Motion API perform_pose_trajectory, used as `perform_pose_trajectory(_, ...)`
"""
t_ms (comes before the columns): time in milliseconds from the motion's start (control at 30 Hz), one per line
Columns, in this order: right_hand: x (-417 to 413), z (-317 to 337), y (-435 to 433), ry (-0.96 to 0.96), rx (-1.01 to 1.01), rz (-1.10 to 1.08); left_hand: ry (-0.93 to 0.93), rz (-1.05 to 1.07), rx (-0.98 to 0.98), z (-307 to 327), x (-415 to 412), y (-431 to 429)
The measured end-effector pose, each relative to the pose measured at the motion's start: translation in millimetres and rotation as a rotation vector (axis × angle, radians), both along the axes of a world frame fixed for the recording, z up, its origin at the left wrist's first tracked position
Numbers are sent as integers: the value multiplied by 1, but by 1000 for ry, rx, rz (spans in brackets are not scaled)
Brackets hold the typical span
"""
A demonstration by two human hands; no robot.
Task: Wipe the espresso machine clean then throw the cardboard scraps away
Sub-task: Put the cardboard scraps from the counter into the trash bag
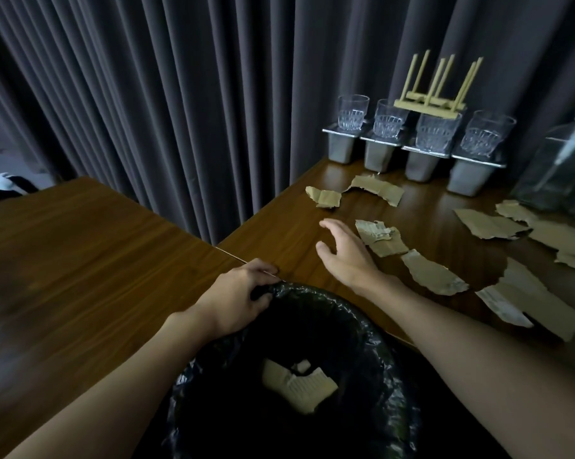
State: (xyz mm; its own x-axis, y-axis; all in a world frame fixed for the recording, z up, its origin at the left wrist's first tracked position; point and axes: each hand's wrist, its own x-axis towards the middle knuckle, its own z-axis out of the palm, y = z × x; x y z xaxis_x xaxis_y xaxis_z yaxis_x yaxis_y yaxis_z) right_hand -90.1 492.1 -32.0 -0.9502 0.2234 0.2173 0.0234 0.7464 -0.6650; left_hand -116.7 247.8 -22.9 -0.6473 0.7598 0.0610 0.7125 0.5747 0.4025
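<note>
Dim light fills the room. Dark grey curtains (pixel 180 94) hang in deep pleats across the whole back. Two brown wooden tabletops meet at a corner: one (pixel 64 260) on the left, another (pixel 296 226) running toward the right.

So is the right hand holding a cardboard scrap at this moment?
No, the right hand hovers open and empty beside the nearest scrap.

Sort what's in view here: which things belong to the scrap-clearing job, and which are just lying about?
In the job: cardboard scraps on the table; bin with black liner, one scrap already inside; left hand gripping the liner; right hand, open.

Lying about: glasses, metal containers, wooden rack, glass jar.
</note>
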Motion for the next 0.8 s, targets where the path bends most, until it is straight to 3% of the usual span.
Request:
perform_pose_trajectory(167, -47, 3, 3, -14, 223, -117, -14, 2, 57, -1, -5, 0)
perform_pose_trajectory(400, -65, 13, 3, -216, 348, -146, -33, -23, 23, 2, -14, 2)
perform_pose_trajectory(567, -52, 2, -2, -103, 426, -71, -48, 1, 44, 4, -14, 2)
perform_pose_trajectory(800, -10, -9, -1, 31, 314, -41, -34, -1, 56, 1, -12, 2)
